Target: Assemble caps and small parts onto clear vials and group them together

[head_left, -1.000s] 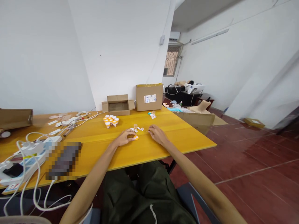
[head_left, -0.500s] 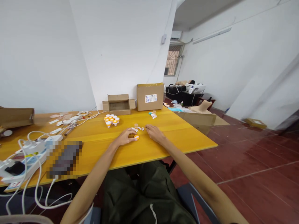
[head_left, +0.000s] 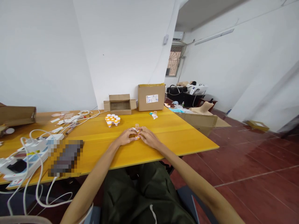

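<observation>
My left hand and my right hand meet on the yellow table, fingertips together over a small orange-capped piece. The left fingers curl round it; the right fingers pinch at it from the other side. A few small white bits lie just beyond the fingertips. Further back stands a cluster of several orange-capped white vials.
An open cardboard box and a closed one stand at the table's back edge. White cables, chargers and a blurred patch crowd the left side. A large carton sits off the table's right end on the red tile floor.
My right hand has slid left from a spot apart on the table until its fingers touch the left hand's at the orange-capped piece. The left hand has stayed on it.
</observation>
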Demonstrator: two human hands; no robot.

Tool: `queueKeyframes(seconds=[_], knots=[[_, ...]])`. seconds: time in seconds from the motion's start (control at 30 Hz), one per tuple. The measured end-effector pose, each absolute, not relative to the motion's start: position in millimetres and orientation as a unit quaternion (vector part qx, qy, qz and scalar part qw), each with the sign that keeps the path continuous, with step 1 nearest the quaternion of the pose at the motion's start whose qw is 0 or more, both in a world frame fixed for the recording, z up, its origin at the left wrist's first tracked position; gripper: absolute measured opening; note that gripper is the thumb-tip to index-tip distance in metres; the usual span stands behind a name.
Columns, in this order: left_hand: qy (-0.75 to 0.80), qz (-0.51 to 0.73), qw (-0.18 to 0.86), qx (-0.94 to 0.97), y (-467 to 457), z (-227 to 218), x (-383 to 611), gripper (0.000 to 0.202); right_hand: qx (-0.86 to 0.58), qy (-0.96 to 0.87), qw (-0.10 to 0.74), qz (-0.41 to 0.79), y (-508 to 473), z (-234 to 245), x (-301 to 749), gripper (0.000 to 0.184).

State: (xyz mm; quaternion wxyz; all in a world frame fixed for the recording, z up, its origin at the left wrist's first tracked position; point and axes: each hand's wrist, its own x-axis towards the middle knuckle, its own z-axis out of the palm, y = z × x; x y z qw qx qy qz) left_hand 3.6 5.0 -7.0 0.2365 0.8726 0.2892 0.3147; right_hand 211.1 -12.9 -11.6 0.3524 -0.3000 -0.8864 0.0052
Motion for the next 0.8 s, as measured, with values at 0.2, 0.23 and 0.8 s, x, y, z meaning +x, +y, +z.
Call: queueKeyframes(seconds=[0.2,0.23,0.8], knots=[[0.290,0.321,0.235,0.870,5.0,-8.3,3.1,0.025,-0.285,-0.893,0.348,-0.016,-12.1,-13.7,211.3,0.021],[0.290,0.322,0.235,0.870,4.8,-8.3,2.9,0.025,-0.283,-0.893,0.348,-0.019,-12.4,-14.0,211.2,0.020],[0.294,0.318,0.241,0.868,3.4,-7.1,3.4,0.026,-0.288,-0.892,0.344,-0.056,-19.3,-14.0,210.7,0.024]])
